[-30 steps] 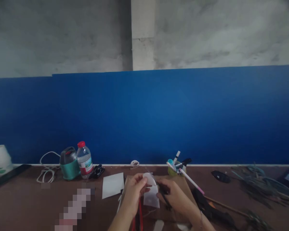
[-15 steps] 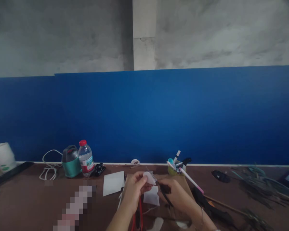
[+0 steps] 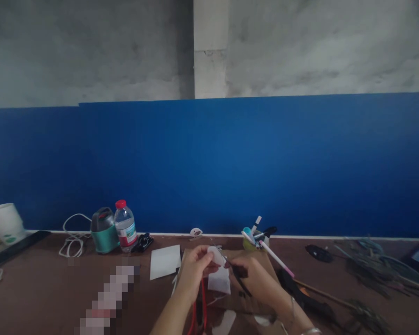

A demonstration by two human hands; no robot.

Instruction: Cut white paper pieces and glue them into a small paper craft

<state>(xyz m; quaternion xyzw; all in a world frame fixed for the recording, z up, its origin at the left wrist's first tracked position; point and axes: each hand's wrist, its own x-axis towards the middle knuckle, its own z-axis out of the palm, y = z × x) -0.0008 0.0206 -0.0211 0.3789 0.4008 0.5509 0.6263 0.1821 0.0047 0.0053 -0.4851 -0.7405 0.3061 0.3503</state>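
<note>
My left hand [image 3: 199,266] pinches a small white rounded paper-like piece [image 3: 216,256] between thumb and fingers. Closed around a pair of scissors [image 3: 238,278] with dark handles, my right hand [image 3: 249,274] keeps the thin blades right at the edge of that piece. Under the hands lies a white sheet [image 3: 219,282] on a brown board [image 3: 270,267]. More white cut pieces [image 3: 226,322] rest nearer to me. A red-handled tool [image 3: 204,307] lies beside my left wrist, partly hidden by it.
A pen cup [image 3: 247,244] with several pens stands behind my right hand. To the left are a white square sheet [image 3: 165,263], a water bottle [image 3: 125,229], a teal container [image 3: 105,239] and a white cable [image 3: 71,246]. Dark wiry stems [image 3: 377,265] spread at the right.
The view has shifted slightly. Both hands stay almost in place, with the white piece turned a little and the scissors still at its edge.
</note>
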